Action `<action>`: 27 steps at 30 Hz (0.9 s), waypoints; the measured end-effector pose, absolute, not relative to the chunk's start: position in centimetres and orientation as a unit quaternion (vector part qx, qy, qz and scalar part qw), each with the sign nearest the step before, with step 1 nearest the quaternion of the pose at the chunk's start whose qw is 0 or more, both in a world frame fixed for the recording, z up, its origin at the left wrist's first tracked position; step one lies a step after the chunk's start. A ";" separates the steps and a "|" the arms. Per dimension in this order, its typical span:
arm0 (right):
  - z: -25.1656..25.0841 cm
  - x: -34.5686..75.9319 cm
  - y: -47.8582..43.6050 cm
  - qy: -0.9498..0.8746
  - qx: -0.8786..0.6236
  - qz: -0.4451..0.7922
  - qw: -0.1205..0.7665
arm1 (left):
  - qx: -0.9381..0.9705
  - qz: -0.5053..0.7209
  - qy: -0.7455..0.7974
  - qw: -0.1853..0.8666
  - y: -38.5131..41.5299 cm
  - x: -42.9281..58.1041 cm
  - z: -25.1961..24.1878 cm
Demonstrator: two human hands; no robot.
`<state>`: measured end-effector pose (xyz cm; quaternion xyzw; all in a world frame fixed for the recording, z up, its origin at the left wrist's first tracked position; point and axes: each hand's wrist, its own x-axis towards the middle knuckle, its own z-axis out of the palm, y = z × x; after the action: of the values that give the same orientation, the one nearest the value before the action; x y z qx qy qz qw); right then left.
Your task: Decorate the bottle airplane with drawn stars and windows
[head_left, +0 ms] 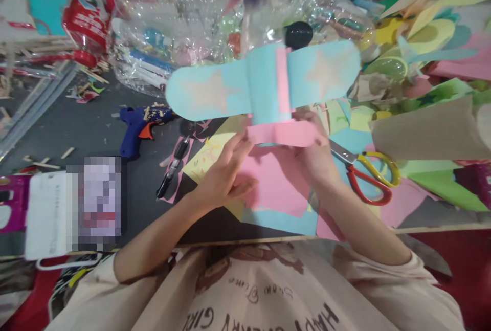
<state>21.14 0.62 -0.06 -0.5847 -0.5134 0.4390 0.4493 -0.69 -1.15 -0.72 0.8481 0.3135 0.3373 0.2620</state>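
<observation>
A light-blue paper airplane (267, 85) is held above the desk. Its rounded wings carry pale stars, and a pink stripe runs along the body. Across its near end lies a pink paper strip (293, 134). My right hand (316, 154) grips the plane at the strip's right end, with some fingers hidden behind the paper. My left hand (224, 170) has its fingers stretched out, the tips touching the strip's left end and the thumb apart below. Under both hands lie a pink paper sheet (278, 180) and a blue sheet (280, 220).
Scissors (362, 170) with red and yellow handles lie by my right forearm. A blue glue gun (134, 129), a black pen (174, 167) and a phone (102, 198) are on the left. Plastic bags and bottles (86, 26) line the back; paper scraps (425, 116) heap on the right.
</observation>
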 end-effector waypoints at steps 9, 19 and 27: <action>0.6 16.5 -2.4 -0.371 -0.567 0.589 0.440 | 0.784 0.384 0.401 0.277 -1.1 -1.1 -1.4; -0.3 17.5 -3.6 -0.685 -0.464 0.440 0.350 | 0.618 0.462 0.474 0.424 1.2 -1.8 -3.4; 6.8 22.7 -1.2 -0.773 -0.166 0.599 0.128 | 0.617 0.449 0.456 0.459 2.3 -2.7 -3.4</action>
<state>22.73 -1.25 6.81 -0.1662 -0.7730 0.5986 0.1285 -2.71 2.28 -3.36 0.6166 0.4559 0.4491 0.4587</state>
